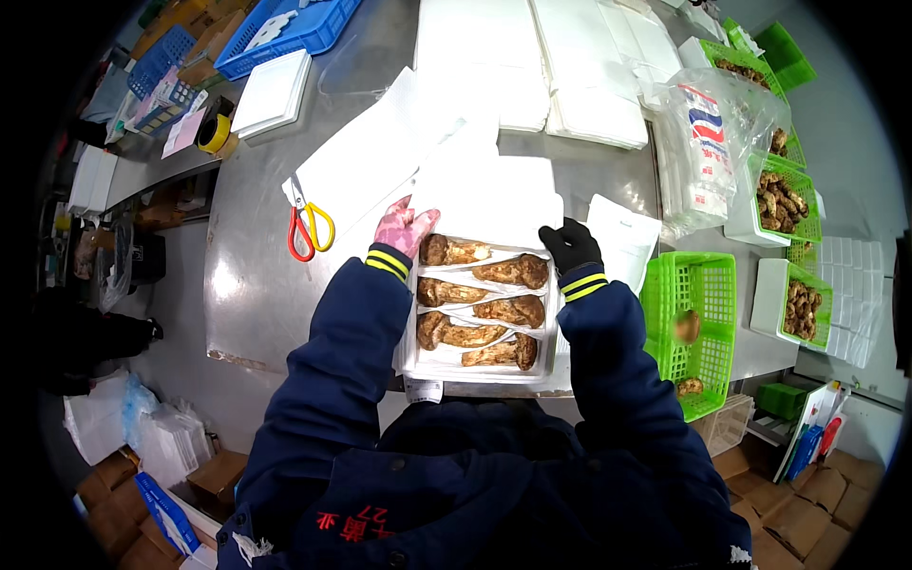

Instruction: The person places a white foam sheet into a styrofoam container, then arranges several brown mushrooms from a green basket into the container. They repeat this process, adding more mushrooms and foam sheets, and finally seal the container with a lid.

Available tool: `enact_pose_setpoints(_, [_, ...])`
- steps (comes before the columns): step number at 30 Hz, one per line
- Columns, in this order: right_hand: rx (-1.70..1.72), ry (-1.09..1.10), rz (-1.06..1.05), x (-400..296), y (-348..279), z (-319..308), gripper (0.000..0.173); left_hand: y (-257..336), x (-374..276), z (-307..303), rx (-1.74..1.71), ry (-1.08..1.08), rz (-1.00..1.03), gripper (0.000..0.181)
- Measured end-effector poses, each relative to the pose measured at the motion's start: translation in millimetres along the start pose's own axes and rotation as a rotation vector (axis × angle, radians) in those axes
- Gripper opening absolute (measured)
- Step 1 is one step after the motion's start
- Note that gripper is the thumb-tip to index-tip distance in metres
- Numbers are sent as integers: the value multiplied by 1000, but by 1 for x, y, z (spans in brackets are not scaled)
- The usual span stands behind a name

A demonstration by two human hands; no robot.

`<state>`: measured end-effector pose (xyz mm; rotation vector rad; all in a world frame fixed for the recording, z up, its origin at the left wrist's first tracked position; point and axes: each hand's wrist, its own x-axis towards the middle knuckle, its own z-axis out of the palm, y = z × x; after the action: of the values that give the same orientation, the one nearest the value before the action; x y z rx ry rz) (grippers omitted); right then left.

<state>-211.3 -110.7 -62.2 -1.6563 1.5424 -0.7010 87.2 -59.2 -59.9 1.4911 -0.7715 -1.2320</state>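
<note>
In front of me a shallow white foam box point(479, 376) holds several brown mushrooms point(514, 311), which look like matsutake. They lie in two staggered columns with folds of white paper between them. Beyond the box's far side spreads a white paper sheet point(491, 206). My left hand point(403, 226), in a pink patterned glove, is at the far left corner with thumb and fingers at the sheet's edge. At the far right corner, my right hand point(573, 244) in a black glove pinches the sheet's other edge. Its fingertips are partly hidden.
Red-and-yellow-handled scissors point(308, 226) lie left on the metal table point(249, 285). A green basket point(721, 313) with a few mushrooms stands right, near a plastic bag point(712, 142) of paper. Stacked white sheets point(484, 64) lie at the back. Yellow tape point(214, 133) sits far left.
</note>
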Motion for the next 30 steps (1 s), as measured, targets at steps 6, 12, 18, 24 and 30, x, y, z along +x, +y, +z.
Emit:
enact_pose_setpoints(6, [-387, -97, 42, -9, -43, -17, 28, 60, -30, 36, 1316, 227, 278, 37])
enact_pose_setpoints(12, [-652, 158, -144, -24, -77, -13, 23, 46, -51, 33, 1450, -181, 639, 21])
enact_pose_setpoints(18, [-864, -132, -454, -51, -102, -1, 43, 48, -69, 44, 1480, -183, 533, 38])
enact_pose_setpoints(24, [-434, -5, -614, -50, -101, -29, 40, 57, -55, 23, 1169, 31, 655, 40])
enact_pose_setpoints(30, [-232, 138, -475, -88, -70, -57, 17, 74, 55, 9, 1158, 128, 368, 51])
